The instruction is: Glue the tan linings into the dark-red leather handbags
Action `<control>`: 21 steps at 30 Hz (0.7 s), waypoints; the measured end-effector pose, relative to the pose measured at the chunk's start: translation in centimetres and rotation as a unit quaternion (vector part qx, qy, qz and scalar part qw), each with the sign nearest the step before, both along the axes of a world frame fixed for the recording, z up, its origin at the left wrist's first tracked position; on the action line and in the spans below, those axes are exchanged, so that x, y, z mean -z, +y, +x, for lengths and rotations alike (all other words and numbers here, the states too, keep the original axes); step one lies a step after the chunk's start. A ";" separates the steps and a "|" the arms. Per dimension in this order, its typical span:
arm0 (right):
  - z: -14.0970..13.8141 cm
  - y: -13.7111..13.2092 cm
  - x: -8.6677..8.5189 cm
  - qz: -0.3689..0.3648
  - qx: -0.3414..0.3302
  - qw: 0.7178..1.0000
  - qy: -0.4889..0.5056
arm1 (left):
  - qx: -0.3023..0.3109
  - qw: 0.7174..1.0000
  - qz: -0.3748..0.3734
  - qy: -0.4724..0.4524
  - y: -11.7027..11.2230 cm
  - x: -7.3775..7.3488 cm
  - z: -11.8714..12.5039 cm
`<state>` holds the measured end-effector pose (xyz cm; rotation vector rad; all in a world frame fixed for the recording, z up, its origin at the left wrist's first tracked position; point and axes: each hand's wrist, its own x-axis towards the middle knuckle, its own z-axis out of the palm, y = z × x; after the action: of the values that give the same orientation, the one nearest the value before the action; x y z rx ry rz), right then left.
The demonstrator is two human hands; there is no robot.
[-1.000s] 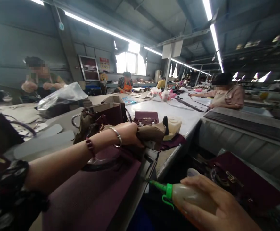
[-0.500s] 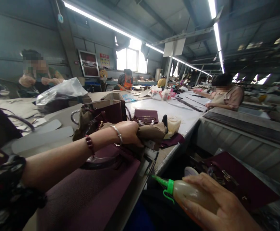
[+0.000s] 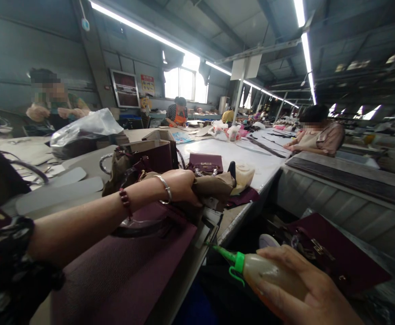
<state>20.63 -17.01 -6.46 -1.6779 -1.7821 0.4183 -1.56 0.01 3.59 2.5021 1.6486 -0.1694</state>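
Observation:
My right hand (image 3: 306, 284) is wrapped round a glue bottle (image 3: 272, 273) with a green nozzle cap. The nozzle tip points left, at the open edge of a burgundy handbag (image 3: 129, 266) that lies on its side before me. Whether the tip touches the edge I cannot tell. Further up, my left hand (image 3: 180, 185) is closed on the brown lining (image 3: 214, 186) that bulges out of this bag; its fingertips are partly hidden behind the cloth. A dark bag handle (image 3: 139, 229) lies under my left forearm.
Another burgundy bag (image 3: 336, 253) lies low on the right. Behind my left hand stand an open bag (image 3: 150, 155) and a small burgundy bag (image 3: 205, 162). A clear plastic bag (image 3: 85, 131) rests further left. Co-workers sit at the left, at the back and at the right (image 3: 322, 135).
My hands and the bottle are almost still, with only a slight shift. The co-worker on the right has brought both hands together near the table edge.

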 end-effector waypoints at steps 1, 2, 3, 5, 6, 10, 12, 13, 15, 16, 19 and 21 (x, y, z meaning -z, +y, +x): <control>-0.2 0.2 0.1 0.006 0.017 1.000 0.007 | 0.001 1.000 0.005 -0.001 0.2 -0.1 0.0; -0.5 0.4 0.2 0.011 0.030 0.999 0.016 | 0.002 1.000 0.012 -0.004 0.4 -0.2 -0.1; -0.8 0.7 0.2 0.016 0.038 0.999 0.027 | 0.003 1.000 0.021 -0.006 0.7 -0.4 -0.2; -1.6 1.6 0.2 0.019 0.041 0.997 0.054 | 0.004 0.999 0.042 -0.004 1.6 -0.8 -0.5; -2.0 2.1 0.2 0.018 0.037 0.997 0.068 | 0.006 0.999 0.052 -0.006 2.0 -1.1 -0.7; -2.6 4.4 0.1 0.011 0.037 0.995 0.095 | 0.010 0.996 0.073 -0.051 3.8 -1.8 -1.5; -2.4 5.2 0.4 0.002 0.027 0.995 0.099 | 0.007 0.995 0.057 -0.079 4.5 -1.7 -1.9; -2.2 5.6 0.6 -0.005 0.021 0.995 0.101 | 0.004 0.995 0.047 -0.088 4.8 -1.4 -2.1; -1.9 6.0 1.1 -0.017 0.010 0.995 0.102 | -0.004 0.994 0.033 -0.107 5.5 -0.7 -2.3; -1.8 6.2 1.3 -0.021 0.006 0.995 0.102 | -0.008 0.993 0.029 -0.118 5.8 -0.4 -2.4; -1.5 6.7 1.9 -0.029 0.007 0.994 0.105 | -0.014 0.987 0.027 -0.157 6.9 0.4 -2.4; -1.5 7.1 2.1 -0.029 0.007 0.994 0.108 | -0.010 0.983 0.032 -0.180 7.6 0.4 -2.2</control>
<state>19.16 -9.88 -8.60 -1.6171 -1.6134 0.6260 -3.79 7.65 3.18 2.3813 1.5478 0.3246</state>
